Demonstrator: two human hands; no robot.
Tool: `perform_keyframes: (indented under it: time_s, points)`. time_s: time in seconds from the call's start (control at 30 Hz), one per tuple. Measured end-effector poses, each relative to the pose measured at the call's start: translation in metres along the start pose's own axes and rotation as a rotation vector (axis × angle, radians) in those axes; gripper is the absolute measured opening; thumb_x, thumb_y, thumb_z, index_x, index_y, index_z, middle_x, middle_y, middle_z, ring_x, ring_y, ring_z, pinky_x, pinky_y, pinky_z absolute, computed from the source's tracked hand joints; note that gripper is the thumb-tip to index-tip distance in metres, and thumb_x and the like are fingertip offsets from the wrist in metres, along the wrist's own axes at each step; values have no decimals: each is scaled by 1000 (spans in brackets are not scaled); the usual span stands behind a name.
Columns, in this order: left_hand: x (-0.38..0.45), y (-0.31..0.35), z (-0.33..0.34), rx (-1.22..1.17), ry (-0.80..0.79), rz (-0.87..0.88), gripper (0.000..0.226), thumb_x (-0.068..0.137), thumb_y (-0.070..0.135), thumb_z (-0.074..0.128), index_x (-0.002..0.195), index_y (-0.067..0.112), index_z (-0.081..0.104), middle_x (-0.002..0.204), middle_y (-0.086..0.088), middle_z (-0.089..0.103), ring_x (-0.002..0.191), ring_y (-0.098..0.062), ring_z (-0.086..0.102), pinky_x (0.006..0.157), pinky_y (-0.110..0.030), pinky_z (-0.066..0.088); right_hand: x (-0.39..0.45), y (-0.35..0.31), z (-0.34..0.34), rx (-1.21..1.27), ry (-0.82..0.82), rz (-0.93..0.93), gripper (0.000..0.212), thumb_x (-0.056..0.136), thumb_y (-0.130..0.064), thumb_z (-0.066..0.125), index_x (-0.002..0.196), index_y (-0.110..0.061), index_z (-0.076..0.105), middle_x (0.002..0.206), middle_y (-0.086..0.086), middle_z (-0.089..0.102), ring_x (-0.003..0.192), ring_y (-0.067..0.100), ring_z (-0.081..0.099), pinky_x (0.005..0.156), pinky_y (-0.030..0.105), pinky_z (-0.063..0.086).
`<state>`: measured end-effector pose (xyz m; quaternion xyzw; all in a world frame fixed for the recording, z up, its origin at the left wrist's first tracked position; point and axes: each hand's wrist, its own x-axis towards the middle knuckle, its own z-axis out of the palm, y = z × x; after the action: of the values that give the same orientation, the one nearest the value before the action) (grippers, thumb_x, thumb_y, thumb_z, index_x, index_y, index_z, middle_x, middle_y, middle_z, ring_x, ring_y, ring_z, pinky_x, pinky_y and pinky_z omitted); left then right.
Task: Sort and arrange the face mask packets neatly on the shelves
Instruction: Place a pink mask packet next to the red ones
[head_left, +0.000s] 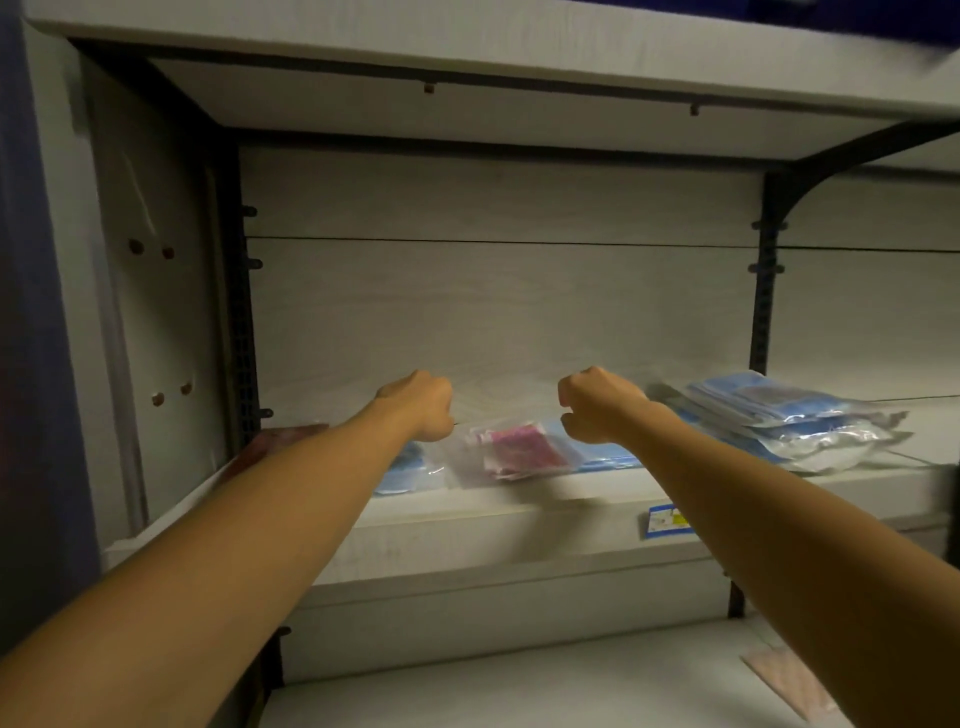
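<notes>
two glossy crinkled packet (511, 451) corners

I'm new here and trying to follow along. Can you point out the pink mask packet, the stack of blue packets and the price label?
pink mask packet (519, 451): head view, its pink middle.
stack of blue packets (779, 410): head view, top packet.
price label (667, 521): head view, its blue face.

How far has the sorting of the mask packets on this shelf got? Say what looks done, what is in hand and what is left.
Done: a stack of blue packets sits at the right of the shelf. In hand: the left hand and right hand hover curled over the pink packet; a grip on it cannot be confirmed. Left: that pink packet lies askew over flat blue packets, and a reddish packet waits at the left end.
</notes>
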<state>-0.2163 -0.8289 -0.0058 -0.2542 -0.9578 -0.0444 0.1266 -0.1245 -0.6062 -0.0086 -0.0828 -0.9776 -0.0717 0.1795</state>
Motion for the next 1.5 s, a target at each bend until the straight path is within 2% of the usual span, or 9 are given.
perform_keyframes:
  time_s: [0.3, 0.43, 0.5, 0.63, 0.77, 1.0, 1.13, 1.33, 1.5]
  points:
    - [19, 45, 7, -214, -130, -263, 19, 89, 20, 60, 90, 2, 66, 77, -14, 75, 57, -23, 69, 57, -28, 54, 27, 42, 22, -4, -11, -183, 29, 93, -24, 61, 118, -10, 63, 113, 11, 65, 93, 29, 66, 85, 42, 60]
    - [25, 70, 10, -273, -209, -412, 36, 85, 33, 78, 101, 4, 65, 102, -13, 73, 76, -26, 74, 75, -39, 63, 34, 53, 35, -19, -42, -285, 34, 94, -32, 63, 122, -12, 62, 117, 10, 63, 97, 29, 64, 88, 42, 57]
    - [26, 82, 9, -254, -295, -456, 53, 82, 39, 82, 117, 4, 63, 111, -13, 69, 77, -25, 72, 70, -36, 60, 35, 57, 41, -24, -69, -319, 32, 95, -33, 62, 120, -14, 64, 116, 9, 63, 97, 29, 64, 89, 41, 57]
    - [33, 100, 8, -233, -435, -542, 75, 93, 44, 70, 151, 6, 40, 149, -17, 47, 116, -32, 61, 92, -41, 51, 36, 63, 50, -1, -129, -338, 30, 96, -34, 58, 108, -10, 70, 104, 12, 67, 93, 30, 64, 83, 39, 56]
    - [33, 117, 4, -232, -418, -557, 72, 102, 38, 56, 158, 5, 24, 163, -15, 25, 141, -31, 42, 112, -39, 39, 37, 71, 52, 67, -132, -311, 29, 94, -35, 60, 106, -12, 72, 98, 9, 65, 91, 29, 63, 82, 39, 56]
    - [41, 113, 14, -448, -380, -582, 64, 99, 14, 63, 153, -2, 31, 157, -22, 35, 133, -34, 50, 99, -36, 47, 35, 82, 51, 55, -153, -267, 31, 91, -36, 64, 105, -9, 71, 91, 8, 61, 87, 30, 63, 81, 39, 57]
    - [41, 109, 20, -706, -315, -611, 42, 99, -7, 54, 139, -13, 45, 140, -24, 55, 128, -36, 57, 93, -40, 50, 36, 88, 52, 55, -167, -232, 31, 92, -34, 65, 105, -7, 71, 92, 9, 67, 86, 28, 64, 83, 37, 57]
    - [34, 100, -1, -853, -138, -555, 26, 88, -13, 67, 113, -15, 60, 121, -26, 67, 112, -39, 66, 82, -46, 54, 43, 84, 45, 34, -205, -193, 24, 88, -25, 67, 102, -6, 71, 90, 10, 65, 88, 30, 66, 88, 39, 58]
    - [28, 75, -21, -940, 42, -506, 37, 78, -13, 76, 109, -7, 57, 97, -23, 71, 78, -35, 72, 63, -43, 61, 47, 75, 36, 4, -253, -183, 15, 85, -23, 69, 78, -12, 62, 81, 5, 62, 85, 26, 65, 90, 38, 57]
